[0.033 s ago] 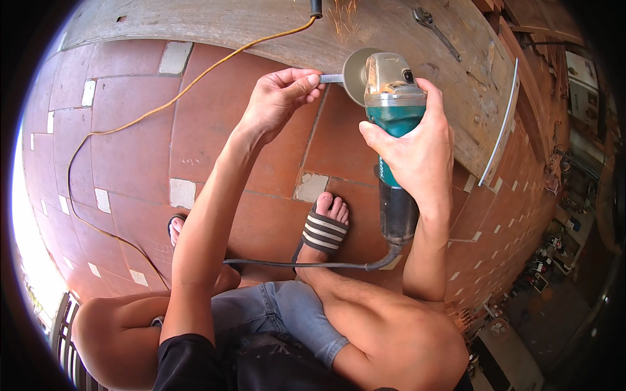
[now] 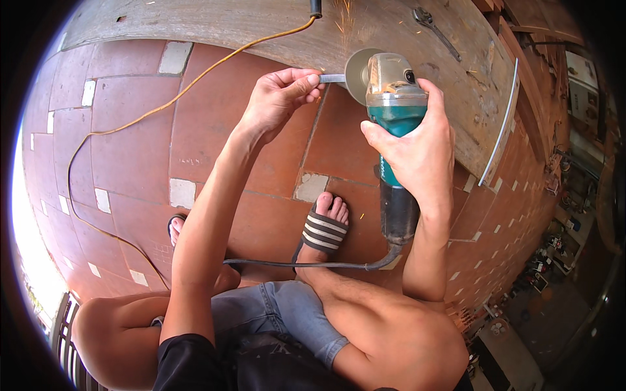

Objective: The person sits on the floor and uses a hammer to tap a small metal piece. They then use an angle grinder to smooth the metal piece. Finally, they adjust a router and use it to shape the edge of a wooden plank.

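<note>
Looks like a small home workshop, kind of a semi-outdoor yard setup. The floor (image 2: 130, 150) is reddish terracotta tile with pale square insets, and a worn wooden surface (image 2: 215, 23) runs along the top with a wrench (image 2: 433, 27) lying on it and sparks flying near a teal angle grinder (image 2: 391, 117). An orange extension cord (image 2: 163, 107) snakes across the tiles. Off to the right there's a cluttered area of tools and parts (image 2: 554, 254), too blurry to pick out.

metal strip (image 2: 332, 78): near end hidden by fingers (image 2: 306, 85) | grinder disc (image 2: 355, 75): partly hidden
</note>
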Motion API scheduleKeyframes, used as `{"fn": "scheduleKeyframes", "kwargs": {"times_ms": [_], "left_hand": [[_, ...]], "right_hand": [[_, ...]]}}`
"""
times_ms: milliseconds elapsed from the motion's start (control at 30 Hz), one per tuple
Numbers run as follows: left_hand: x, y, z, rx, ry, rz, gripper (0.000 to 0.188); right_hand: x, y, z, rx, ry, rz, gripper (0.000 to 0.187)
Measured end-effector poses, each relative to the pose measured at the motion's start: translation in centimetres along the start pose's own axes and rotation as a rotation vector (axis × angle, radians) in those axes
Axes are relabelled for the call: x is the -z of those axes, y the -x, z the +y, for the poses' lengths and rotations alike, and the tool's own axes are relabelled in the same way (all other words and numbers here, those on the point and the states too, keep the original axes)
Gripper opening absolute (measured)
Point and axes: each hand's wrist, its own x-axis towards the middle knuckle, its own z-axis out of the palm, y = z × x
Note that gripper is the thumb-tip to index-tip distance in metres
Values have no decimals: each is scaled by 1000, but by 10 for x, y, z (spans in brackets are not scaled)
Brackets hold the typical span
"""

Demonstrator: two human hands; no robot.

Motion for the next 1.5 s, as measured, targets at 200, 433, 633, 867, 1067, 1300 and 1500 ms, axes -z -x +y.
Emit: {"fn": "scheduleKeyframes", "kwargs": {"times_ms": [200, 433, 633, 867, 1067, 1300, 1500], "left_hand": [[1, -3, 4, -28, -18, 23, 21], [-3, 3, 6, -27, 10, 30, 21], [-11, 5, 8, -79, -119, 52, 25], [-30, 11, 23, -133, -356, 86, 20], [-33, 14, 26, -95, -255, 207, 28], [-61, 7, 28, -104, -730, 504, 45], [-51, 14, 36, -9, -412, 479, 64]], "right_hand": [[3, -7, 13, -28, -34, 37, 86], [24, -14, 80, -301, -956, -155, 67], [3, -20, 154, -352, -2348, -365, 90], [-5, -10, 172, -435, -2733, -340, 100], [-26, 0, 162, -510, -2910, -454, 88], [-35, 0, 166, -340, -2958, -516, 88], [-46, 7, 168, -244, -2937, -568, 87]]}}
